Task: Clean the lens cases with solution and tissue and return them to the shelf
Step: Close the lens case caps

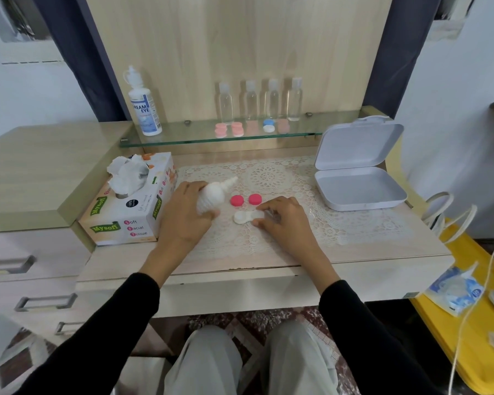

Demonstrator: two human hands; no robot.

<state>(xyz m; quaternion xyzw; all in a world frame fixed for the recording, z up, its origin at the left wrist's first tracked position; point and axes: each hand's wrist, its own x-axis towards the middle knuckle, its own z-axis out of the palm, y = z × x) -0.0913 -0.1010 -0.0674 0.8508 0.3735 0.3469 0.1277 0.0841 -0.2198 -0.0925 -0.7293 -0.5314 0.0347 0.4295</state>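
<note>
A white lens case base (247,216) lies on the lace mat (268,178), its two pink caps (246,199) off and lying just behind it. My right hand (283,220) pinches the case's right end between thumb and fingers. My left hand (183,215) grips a white twisted tissue (216,192), its pointed tip aimed up and to the right, away from the case. A solution bottle (143,108) stands at the left end of the glass shelf (183,138). Several more pink cases (228,129) and a blue-and-white one (268,126) sit on the shelf.
A tissue box (131,206) stands to the left of my left hand. An open white plastic box (357,169) sits at the right of the desk. Several clear small bottles (260,99) line the shelf's back. Drawers are at the left, cables and a yellow surface at the right.
</note>
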